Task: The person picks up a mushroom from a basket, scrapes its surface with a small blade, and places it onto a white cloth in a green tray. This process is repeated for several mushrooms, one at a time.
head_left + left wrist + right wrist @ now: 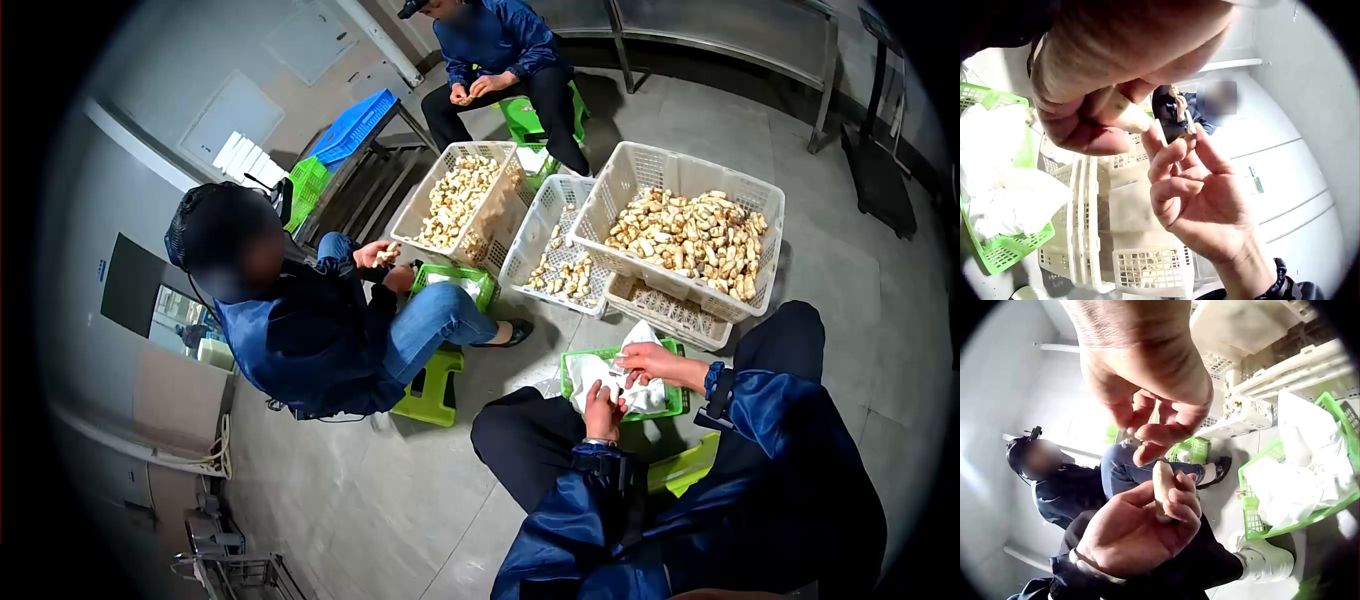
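Observation:
My left hand grips a pale, stubby mushroom-like piece over a green basket. In the left wrist view the same piece lies between the thumb and curled fingers of my left hand. Close by, my right hand pinches a thin pale object whose kind I cannot tell. The right wrist view has my right hand above my left hand, apart from it, with the piece pointing up between them. White cloth or bag lines the green basket.
Large white crates of brown-and-white pieces stand ahead, one on a lower crate. A person sits at the left on a green stool, handling a piece; another person sits beyond the crates. A scale stands far right.

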A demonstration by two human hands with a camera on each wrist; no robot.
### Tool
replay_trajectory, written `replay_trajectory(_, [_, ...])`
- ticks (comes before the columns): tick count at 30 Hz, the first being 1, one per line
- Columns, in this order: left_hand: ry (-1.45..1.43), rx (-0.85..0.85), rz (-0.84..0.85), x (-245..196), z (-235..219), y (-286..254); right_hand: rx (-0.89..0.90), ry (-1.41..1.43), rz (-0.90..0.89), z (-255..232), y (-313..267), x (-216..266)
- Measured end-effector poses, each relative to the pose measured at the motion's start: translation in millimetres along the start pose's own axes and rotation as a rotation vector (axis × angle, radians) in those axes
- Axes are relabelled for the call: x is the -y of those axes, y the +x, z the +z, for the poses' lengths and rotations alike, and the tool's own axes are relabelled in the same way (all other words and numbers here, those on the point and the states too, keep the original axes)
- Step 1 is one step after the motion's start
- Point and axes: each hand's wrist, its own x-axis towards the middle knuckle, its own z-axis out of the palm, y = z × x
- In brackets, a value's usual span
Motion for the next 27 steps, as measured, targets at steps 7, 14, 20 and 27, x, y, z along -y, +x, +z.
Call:
replay_trajectory(7, [-0.146, 0.212, 0.033, 17, -21, 24, 0.122, 0.132, 0.066, 8, 6, -14])
replay_trajectory(14, [-0.253, -0.155, 0.001, 31, -19, 52, -0.061, 0.123, 0.098, 0, 50, -17])
replay_trajectory(20, [0.044, -0.146, 0.023, 67, -22, 67, -0.312, 0.085, -0.296, -49, 177, -45])
replay_trajectory(27, [0.494, -0.376, 0.364, 57, -21, 70, -0.401, -0.116, -0.333, -47, 180, 11])
